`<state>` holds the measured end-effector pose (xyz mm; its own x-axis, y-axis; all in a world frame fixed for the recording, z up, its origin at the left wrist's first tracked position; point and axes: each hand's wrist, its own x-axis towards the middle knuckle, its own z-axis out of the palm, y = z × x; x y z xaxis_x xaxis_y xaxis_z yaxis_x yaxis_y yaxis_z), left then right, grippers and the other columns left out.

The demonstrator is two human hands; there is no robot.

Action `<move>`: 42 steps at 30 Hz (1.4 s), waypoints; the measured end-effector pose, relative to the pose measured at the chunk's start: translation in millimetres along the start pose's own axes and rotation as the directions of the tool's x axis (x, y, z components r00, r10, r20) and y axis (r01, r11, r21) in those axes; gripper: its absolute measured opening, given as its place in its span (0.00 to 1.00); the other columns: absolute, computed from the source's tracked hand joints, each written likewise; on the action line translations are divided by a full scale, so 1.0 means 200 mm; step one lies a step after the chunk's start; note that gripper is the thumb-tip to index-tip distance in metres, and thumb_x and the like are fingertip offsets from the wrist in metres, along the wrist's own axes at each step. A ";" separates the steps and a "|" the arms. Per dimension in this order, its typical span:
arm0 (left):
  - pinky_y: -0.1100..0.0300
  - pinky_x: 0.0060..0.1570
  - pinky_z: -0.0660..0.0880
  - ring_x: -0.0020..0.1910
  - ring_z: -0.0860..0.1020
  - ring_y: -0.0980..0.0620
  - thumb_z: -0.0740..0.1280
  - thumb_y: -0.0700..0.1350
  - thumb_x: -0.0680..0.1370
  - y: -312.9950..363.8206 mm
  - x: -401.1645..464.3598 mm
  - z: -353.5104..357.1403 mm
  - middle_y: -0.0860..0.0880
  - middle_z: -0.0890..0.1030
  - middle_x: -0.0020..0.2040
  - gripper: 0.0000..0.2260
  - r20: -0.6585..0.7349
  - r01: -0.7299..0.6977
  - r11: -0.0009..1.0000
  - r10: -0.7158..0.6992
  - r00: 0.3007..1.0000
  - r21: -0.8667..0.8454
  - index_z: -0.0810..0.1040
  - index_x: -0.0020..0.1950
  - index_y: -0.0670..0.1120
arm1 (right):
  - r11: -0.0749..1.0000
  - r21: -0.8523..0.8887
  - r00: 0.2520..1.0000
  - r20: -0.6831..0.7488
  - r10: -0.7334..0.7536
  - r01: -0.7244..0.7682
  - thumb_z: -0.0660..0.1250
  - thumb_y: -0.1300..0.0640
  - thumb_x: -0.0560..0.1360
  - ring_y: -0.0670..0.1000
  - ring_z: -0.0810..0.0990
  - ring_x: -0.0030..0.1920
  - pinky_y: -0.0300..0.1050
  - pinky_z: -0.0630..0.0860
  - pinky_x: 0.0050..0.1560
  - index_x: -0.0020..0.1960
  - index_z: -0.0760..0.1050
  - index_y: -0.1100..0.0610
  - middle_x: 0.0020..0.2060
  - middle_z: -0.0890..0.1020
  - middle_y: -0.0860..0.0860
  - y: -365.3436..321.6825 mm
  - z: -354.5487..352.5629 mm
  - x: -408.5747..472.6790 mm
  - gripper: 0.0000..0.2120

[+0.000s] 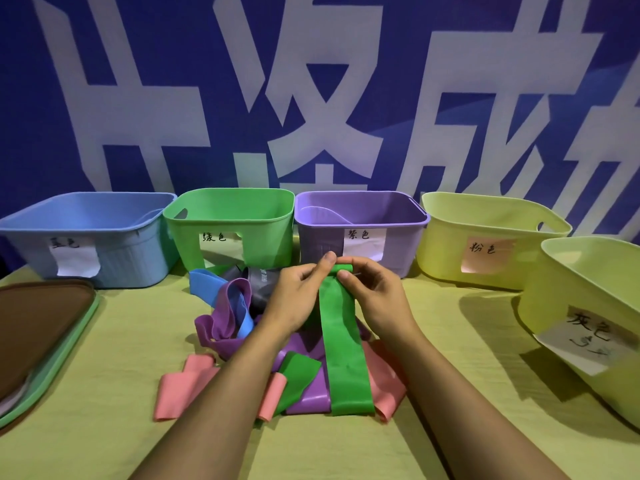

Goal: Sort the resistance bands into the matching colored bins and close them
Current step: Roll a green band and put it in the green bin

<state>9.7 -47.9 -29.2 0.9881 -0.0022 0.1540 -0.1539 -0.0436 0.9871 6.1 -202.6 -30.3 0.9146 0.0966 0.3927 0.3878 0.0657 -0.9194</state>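
Observation:
A long green band hangs flat toward me over the pile. My left hand and my right hand pinch its far end, which is curled into a small roll. Under it lies a heap of bands: purple, blue, grey, pink and another green. At the back stand a blue bin, a green bin and a purple bin, all open.
Two yellow-green bins stand on the right, one with a pink label, one with a white label. Stacked lids, brown on top of green, lie at the left edge. A yellow-green cloth covers the table.

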 end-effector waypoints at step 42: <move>0.58 0.46 0.80 0.43 0.84 0.54 0.74 0.41 0.77 0.00 -0.02 0.00 0.47 0.87 0.43 0.01 0.031 -0.092 0.995 0.093 0.995 -0.047 0.85 0.47 0.45 | 0.988 0.047 0.983 -0.102 0.154 -0.149 0.70 0.48 0.79 0.50 0.80 0.36 0.47 0.76 0.38 0.40 0.81 0.58 0.33 0.82 0.54 -0.05 0.02 -0.03 0.15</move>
<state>6.1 -48.7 -29.3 0.9691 -0.0369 0.2440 -0.2440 0.0039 0.9698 -3.6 -200.4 -22.7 0.9702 0.0033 0.2424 0.2410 0.0970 -0.9657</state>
